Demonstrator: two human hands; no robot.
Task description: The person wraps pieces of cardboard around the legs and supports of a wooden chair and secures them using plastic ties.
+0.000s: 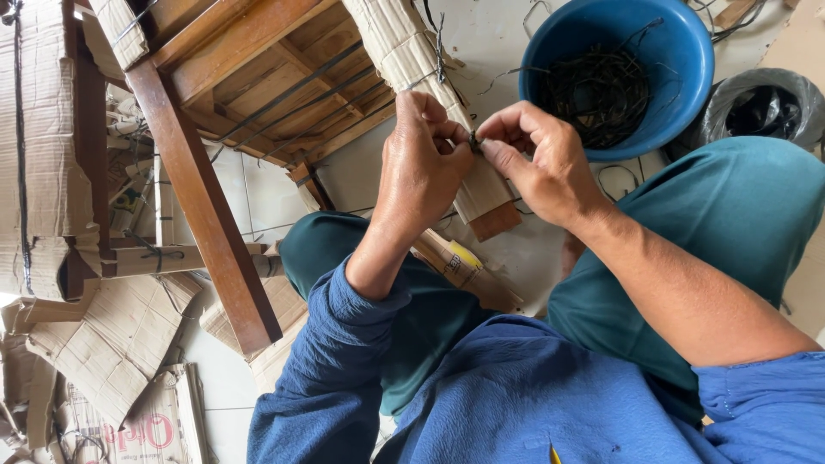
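Both hands met right over the cardboard-wrapped wooden leg (430,94), which slanted from the top edge of the view down toward the person's lap. The left hand (418,167) was closed, thumb and fingertips pinched on a small dark strap end (473,140) at the wrap. The right hand (540,163) came in from the other side, its thumb and forefinger pinched on that same strap end, fingertips of both hands touching. What exactly the strap was doing between them was too small to tell.

Dark straps ran across the slatted underside of the wooden furniture frame (249,77), which lay tipped on the pale floor (507,34). A blue plastic basin (653,60) sat on the floor just beyond the hands, holding a tangle of black straps (597,90). Beside it, toward the right edge, was a black plastic bag (760,107). Flattened cardboard pieces (112,335) were heaped at the floor's left side. The person's teal-trousered knees (730,215) flanked the leg.
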